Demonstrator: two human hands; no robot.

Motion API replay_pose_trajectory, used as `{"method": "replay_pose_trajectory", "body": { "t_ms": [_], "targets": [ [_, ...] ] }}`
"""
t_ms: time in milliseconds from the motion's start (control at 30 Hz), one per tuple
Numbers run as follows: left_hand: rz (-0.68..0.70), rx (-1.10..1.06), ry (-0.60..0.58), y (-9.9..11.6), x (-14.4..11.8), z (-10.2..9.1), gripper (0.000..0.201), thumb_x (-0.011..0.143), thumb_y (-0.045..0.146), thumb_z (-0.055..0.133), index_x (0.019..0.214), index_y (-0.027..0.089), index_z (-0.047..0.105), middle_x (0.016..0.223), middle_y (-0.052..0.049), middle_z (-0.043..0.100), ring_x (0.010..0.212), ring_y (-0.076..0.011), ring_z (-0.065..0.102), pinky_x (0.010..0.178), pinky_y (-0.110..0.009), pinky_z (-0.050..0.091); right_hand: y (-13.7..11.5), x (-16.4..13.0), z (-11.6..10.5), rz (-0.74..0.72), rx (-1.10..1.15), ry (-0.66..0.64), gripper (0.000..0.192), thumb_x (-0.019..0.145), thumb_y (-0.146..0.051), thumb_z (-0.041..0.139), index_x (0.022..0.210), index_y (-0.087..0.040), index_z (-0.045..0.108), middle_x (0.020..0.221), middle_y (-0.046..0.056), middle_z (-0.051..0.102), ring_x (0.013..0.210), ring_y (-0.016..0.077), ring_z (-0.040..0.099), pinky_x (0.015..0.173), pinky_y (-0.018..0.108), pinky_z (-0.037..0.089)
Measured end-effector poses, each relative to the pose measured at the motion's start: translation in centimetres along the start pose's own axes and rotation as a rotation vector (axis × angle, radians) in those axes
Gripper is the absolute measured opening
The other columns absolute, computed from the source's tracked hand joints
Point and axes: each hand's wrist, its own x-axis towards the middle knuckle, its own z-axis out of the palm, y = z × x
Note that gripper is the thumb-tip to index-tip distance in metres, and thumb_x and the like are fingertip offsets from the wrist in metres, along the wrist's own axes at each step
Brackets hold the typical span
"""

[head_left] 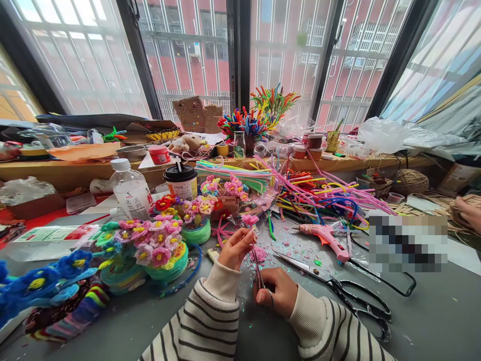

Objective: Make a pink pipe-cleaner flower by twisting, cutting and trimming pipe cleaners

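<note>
My left hand (236,248) pinches a small pink fuzzy pipe-cleaner flower (249,219) upright, just below its petals. In my right hand (277,290) is a slim pair of scissors (258,268), its blades pointing up toward the left fingers. Whether the blades touch the flower's stem, I cannot tell. Loose pink fuzzy pieces (258,254) lie on the grey table behind the blades. Large black-handled scissors (338,288) rest to the right of my right hand. Beyond them lies a pink glue gun (325,239).
Pots of pipe-cleaner flowers (161,250) crowd the left side, near a plastic bottle (131,190) and a lidded cup (181,181). Bundled pipe cleaners (236,175) are piled behind my hands. Another person's hand (469,213) shows at the right edge, near a pixelated patch.
</note>
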Motion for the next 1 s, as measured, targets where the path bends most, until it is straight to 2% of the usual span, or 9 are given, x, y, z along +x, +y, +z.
{"method": "replay_pose_trajectory", "body": {
  "t_ms": [100, 300, 533, 667, 833, 1000],
  "targets": [
    [0.008, 0.016, 0.005, 0.03, -0.04, 0.09, 0.02, 0.047, 0.028, 0.066, 0.049, 0.014, 0.053, 0.053, 0.002, 0.049, 0.049, -0.0046, 0.042, 0.047, -0.016, 0.033, 0.04, 0.04, -0.02, -0.017, -0.042, -0.024, 0.058, 0.056, -0.069, 0.03, 0.042, -0.015, 0.047, 0.039, -0.002, 0.037, 0.04, 0.0073, 0.031, 0.038, 0.02, 0.021],
    [0.02, 0.0, 0.07, -0.01, 0.04, 0.06, 0.021, 0.045, 0.029, 0.067, 0.05, 0.015, 0.053, 0.052, 0.003, 0.049, 0.05, -0.0043, 0.043, 0.048, -0.015, 0.033, -0.26, 0.22, 0.0, 0.058, -0.073, 0.062, 0.057, 0.054, -0.067, 0.036, 0.036, -0.014, 0.042, 0.033, -0.003, 0.034, 0.034, 0.0053, 0.026, 0.034, 0.019, 0.018],
    [0.049, -0.034, 0.131, -0.05, 0.16, -0.11, 0.023, 0.043, 0.029, 0.067, 0.053, 0.015, 0.051, 0.054, 0.005, 0.049, 0.05, -0.0037, 0.044, 0.046, -0.014, 0.033, 0.07, 0.43, 0.01, 0.048, -0.052, 0.153, 0.053, 0.053, -0.063, 0.044, 0.032, -0.015, 0.035, 0.03, -0.003, 0.039, 0.032, 0.0049, 0.031, 0.033, 0.018, 0.022],
    [0.047, -0.057, 0.149, -0.04, 0.17, -0.2, 0.023, 0.044, 0.028, 0.067, 0.056, 0.016, 0.051, 0.055, 0.004, 0.05, 0.051, -0.0042, 0.045, 0.047, -0.015, 0.035, 0.3, 0.5, -0.05, 0.058, -0.044, 0.147, 0.053, 0.053, -0.063, 0.044, 0.031, -0.016, 0.032, 0.03, -0.002, 0.042, 0.032, 0.0055, 0.034, 0.034, 0.018, 0.024],
    [0.033, -0.056, 0.106, 0.02, 0.16, -0.31, 0.023, 0.044, 0.029, 0.067, 0.055, 0.015, 0.052, 0.055, 0.004, 0.05, 0.051, -0.0041, 0.045, 0.048, -0.015, 0.035, 0.13, 0.37, -0.11, 0.082, -0.056, 0.129, 0.056, 0.056, -0.067, 0.035, 0.034, -0.016, 0.033, 0.033, -0.001, 0.04, 0.033, 0.0058, 0.033, 0.034, 0.019, 0.022],
    [0.015, -0.032, 0.064, 0.02, 0.06, -0.16, 0.021, 0.046, 0.029, 0.066, 0.053, 0.015, 0.052, 0.055, 0.004, 0.051, 0.052, -0.004, 0.044, 0.048, -0.014, 0.034, -0.07, 0.23, 0.03, 0.027, -0.178, 0.105, 0.06, 0.057, -0.07, 0.023, 0.039, -0.015, 0.035, 0.038, -0.004, 0.028, 0.038, 0.0053, 0.024, 0.036, 0.019, 0.016]
  ]
}}
